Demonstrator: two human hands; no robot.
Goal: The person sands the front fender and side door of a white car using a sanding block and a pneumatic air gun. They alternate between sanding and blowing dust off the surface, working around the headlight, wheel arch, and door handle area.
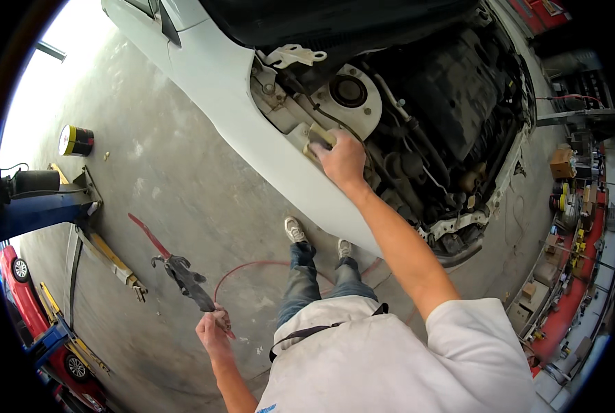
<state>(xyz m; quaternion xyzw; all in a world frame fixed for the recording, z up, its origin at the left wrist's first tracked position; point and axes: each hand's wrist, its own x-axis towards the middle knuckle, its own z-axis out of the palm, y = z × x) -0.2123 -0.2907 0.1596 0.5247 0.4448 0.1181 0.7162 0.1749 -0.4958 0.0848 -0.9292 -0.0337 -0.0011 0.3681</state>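
My left hand (214, 334) is low at the left, its fingers closed round the lower end of a dark grey air blow gun (183, 277) with a long red nozzle. A thin red hose (242, 267) runs from that hand across the floor. My right hand (342, 164) reaches over the white car's fender (276, 158) and grips a pale yellowish block (319, 135), which looks like a sanding block. Hand and block are at the fender's inner edge, beside the open engine bay (417, 103). My fingers partly cover the block.
The raised dark hood (335, 27) overhangs the engine bay. On the floor at left stands a dark tub (77, 141) near a blue lift post (42, 203) with a yellow arm (111, 258). A red car (22, 275) is farther left. Cluttered shelving (569, 268) lines the right.
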